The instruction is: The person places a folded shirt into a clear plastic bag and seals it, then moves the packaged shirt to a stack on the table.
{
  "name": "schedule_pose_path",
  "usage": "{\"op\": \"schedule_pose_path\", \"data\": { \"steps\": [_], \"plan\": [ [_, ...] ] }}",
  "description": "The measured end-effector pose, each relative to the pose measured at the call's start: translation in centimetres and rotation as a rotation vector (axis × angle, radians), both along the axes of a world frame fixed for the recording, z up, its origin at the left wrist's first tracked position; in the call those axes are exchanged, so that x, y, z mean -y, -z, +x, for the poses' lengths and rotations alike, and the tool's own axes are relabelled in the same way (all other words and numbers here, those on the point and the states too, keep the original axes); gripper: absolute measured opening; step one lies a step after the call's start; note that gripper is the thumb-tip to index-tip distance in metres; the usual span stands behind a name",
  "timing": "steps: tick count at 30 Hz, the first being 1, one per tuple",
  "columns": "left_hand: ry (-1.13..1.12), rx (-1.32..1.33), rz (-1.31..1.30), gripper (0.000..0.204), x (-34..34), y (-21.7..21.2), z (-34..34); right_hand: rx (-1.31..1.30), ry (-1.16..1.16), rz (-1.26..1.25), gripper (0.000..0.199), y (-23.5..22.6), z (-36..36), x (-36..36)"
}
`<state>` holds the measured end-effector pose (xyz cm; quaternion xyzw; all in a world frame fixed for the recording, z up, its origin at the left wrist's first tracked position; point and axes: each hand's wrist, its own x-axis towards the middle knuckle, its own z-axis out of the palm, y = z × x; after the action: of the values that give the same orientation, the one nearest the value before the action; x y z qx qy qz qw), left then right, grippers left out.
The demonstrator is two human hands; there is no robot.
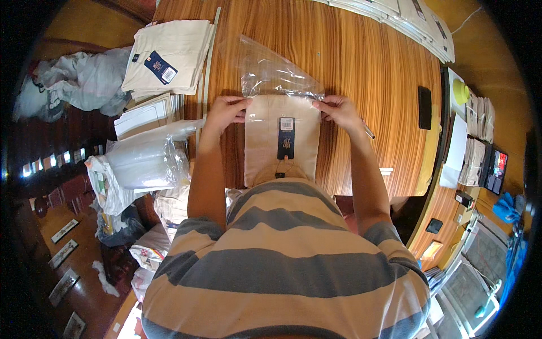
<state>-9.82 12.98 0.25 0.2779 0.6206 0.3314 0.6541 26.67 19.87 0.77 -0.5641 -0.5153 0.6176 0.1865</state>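
A folded beige shirt (261, 138) lies flat on the table in front of me, its collar toward my body. A dark blue hang tag (286, 144) with a white label rests on its middle. Clear plastic film, seemingly a bag (271, 70), spreads past the shirt's far edge and seems to overlap it there. My left hand (227, 112) pinches the bag at the shirt's far left corner. At the far right corner, my right hand (339, 112) pinches the other side. The fingertips partly hide the shirt's corners.
A stack of folded beige shirts (169, 56) sits at the left edge of the wood-grain table (361, 51). Below it are white cards (149, 116) and a pile of clear bags (149, 161). Packed shirts (415, 22) lie far right, a dark phone (424, 107) nearer.
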Motion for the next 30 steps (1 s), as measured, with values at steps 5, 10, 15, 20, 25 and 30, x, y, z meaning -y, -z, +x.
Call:
{"op": "schedule_pose_path", "data": {
  "steps": [5, 10, 15, 20, 25, 30],
  "plan": [
    [0.117, -0.263, 0.029, 0.036, 2.1, -1.1, 1.3, -0.035, -0.033, -0.008, 0.026, 0.1, 0.6, 2.5],
    [0.170, -0.399, 0.032, 0.039, 5.7, -1.3, 2.0, 0.000, -0.028, -0.069, 0.025, 0.2, 1.1, 5.3],
    [0.303, -0.404, -0.002, 0.034, 9.1, -3.3, 1.8, 0.283, -0.137, -0.116, 0.029, -2.7, 0.8, 7.7],
    [0.152, -0.629, 0.238, 0.039, 12.9, -2.7, 2.7, 0.426, -0.143, 0.296, 0.034, -3.7, 0.6, 11.5],
    [0.021, -0.437, 0.261, 0.074, 15.3, -1.5, 2.4, 0.085, 0.075, 0.199, 0.059, -1.1, 2.2, 14.8],
    [0.075, -0.252, 0.209, 0.078, 14.2, -0.9, 3.1, -0.016, 0.070, 0.076, 0.065, 0.5, 1.0, 14.8]
  ]
}}
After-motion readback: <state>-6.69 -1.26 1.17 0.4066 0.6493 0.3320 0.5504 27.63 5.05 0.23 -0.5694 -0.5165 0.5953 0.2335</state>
